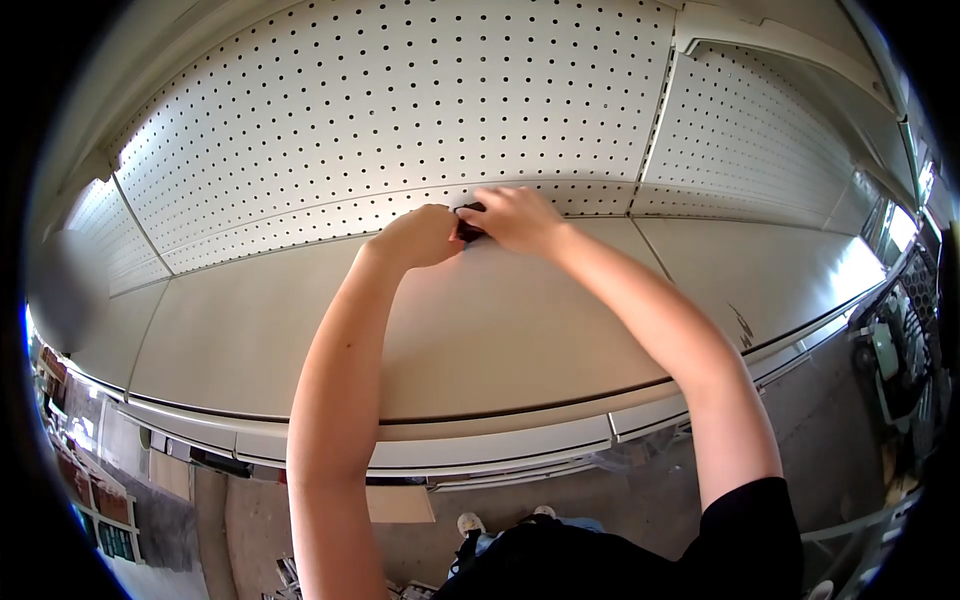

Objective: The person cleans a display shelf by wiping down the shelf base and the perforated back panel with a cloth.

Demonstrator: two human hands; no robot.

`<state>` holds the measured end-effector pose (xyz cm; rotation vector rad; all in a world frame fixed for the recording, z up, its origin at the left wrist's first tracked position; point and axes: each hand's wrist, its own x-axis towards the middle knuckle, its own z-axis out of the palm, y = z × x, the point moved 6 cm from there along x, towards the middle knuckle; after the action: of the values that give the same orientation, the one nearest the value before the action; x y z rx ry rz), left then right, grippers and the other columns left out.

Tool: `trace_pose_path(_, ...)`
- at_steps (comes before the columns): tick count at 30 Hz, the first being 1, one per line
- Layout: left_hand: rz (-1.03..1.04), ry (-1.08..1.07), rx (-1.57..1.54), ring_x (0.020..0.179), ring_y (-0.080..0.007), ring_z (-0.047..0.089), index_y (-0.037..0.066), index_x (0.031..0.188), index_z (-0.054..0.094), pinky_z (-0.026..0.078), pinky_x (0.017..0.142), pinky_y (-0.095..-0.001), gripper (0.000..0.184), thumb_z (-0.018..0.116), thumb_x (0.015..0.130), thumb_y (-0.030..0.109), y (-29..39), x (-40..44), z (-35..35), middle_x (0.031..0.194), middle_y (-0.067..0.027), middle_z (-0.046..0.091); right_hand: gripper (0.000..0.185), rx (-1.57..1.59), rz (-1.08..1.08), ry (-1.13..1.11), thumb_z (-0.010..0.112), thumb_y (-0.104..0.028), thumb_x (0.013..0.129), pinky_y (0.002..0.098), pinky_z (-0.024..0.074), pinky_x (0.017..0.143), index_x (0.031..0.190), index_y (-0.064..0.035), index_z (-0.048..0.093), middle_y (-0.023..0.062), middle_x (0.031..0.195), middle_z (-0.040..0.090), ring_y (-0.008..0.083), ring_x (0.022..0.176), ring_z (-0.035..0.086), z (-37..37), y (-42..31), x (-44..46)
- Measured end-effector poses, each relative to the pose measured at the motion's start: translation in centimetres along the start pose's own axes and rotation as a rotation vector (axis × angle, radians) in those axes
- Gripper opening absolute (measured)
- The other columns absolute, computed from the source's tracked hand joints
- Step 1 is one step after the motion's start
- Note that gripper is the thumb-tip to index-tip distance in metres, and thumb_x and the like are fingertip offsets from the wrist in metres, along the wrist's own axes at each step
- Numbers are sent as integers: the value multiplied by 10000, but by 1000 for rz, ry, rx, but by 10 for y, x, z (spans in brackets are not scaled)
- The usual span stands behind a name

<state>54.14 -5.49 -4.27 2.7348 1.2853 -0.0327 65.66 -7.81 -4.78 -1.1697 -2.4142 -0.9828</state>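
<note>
Head camera, looking forward and down.
It is facing a shelf (520,330) from close above, framing both hands (415,238).

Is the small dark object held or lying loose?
Held: the left hand and right hand both close on the small dark object. Whether it touches the shelf, I cannot tell.

A right hand (517,218) gripped a small dark object (469,224), a left hand (418,236) curled against it, near the back of a pale shelf (500,330), a white pegboard (450,110) stood behind, a black sleeve (752,530) showed below, light shoes (470,523) rested on the floor (820,405).
</note>
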Motion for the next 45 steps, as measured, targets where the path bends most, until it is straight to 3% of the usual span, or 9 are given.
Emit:
trace_pose_path(4, -23, 44, -56, 884, -262, 615, 33, 937, 626, 485, 764, -379, 198, 590, 874, 217, -4, -6, -4, 953, -102, 633, 382, 33, 15, 67, 598, -44, 774, 343, 515, 611, 1095, -243, 656, 41, 787, 508, 205, 748, 602, -7, 0, -5)
trace_pose_path(9, 43, 93, -18, 913, -265, 621, 54, 971, 645, 507, 777, -393, 251, 559, 887, 274, -9, 1, 3, 1005, -97, 633, 435, 34, 63, 83, 630, -31, 737, 357, 502, 602, 1075, -302, 676, 27, 753, 504, 209, 728, 585, -12, 43, -48)
trace_pose_path(18, -69, 15, -51, 961, -248, 598, 60, 974, 627, 491, 812, -384, 236, 564, 889, 272, 2, -11, -4, 1072, -78, 598, 476, 122, 468, -228, 558, 26, 766, 353, 489, 605, 1061, -321, 697, -9, 819, 526, 195, 746, 575, -33, 137, -155)
trace_pose_path(25, -32, 34, -24, 953, -252, 596, 56, 967, 615, 491, 810, -391, 247, 558, 899, 286, 0, -6, -2, 1067, -78, 586, 474, -61, 399, -310, 718, -100, 698, 379, 532, 681, 1117, -225, 535, 8, 1022, 519, 204, 979, 581, -36, 126, -151)
trace_pose_path(29, 15, 54, 51, 941, -259, 597, 48, 954, 611, 495, 799, -395, 247, 551, 908, 283, 0, -2, 2, 1063, -82, 575, 441, -64, 482, -104, 715, -124, 717, 391, 544, 667, 1114, -201, 538, 28, 1017, 537, 249, 929, 600, -44, 124, -154)
trace_pose_path(33, -34, 15, 90, 930, -261, 599, 45, 958, 610, 502, 788, -391, 245, 550, 910, 277, 8, -4, 0, 1061, -83, 565, 422, -72, 663, 373, 683, -147, 754, 419, 536, 659, 1148, -169, 533, 84, 1008, 552, 306, 840, 615, -68, 152, -156)
trace_pose_path(37, -25, 57, 94, 911, -266, 604, 40, 950, 612, 507, 776, -399, 239, 556, 903, 268, 5, -1, 3, 1056, -85, 563, 423, -161, 611, 179, 687, -126, 755, 385, 536, 702, 1140, -227, 545, 44, 1087, 531, 261, 921, 604, -61, 142, -151)
trace_pose_path(42, -56, 49, 110, 908, -273, 609, 28, 946, 614, 510, 771, -404, 234, 549, 901, 248, 12, -3, 2, 1045, -99, 571, 396, -59, 399, -117, 654, -39, 728, 390, 534, 725, 1081, -218, 630, 28, 1051, 527, 216, 987, 576, -36, 121, -161)
trace_pose_path(45, -55, 60, 109, 918, -281, 611, 19, 947, 614, 511, 774, -401, 236, 548, 898, 240, 12, -4, 3, 1037, -112, 579, 398, -124, 373, -51, 668, -60, 723, 394, 536, 683, 1085, -213, 603, 37, 1041, 528, 228, 941, 591, -43, 116, -156)
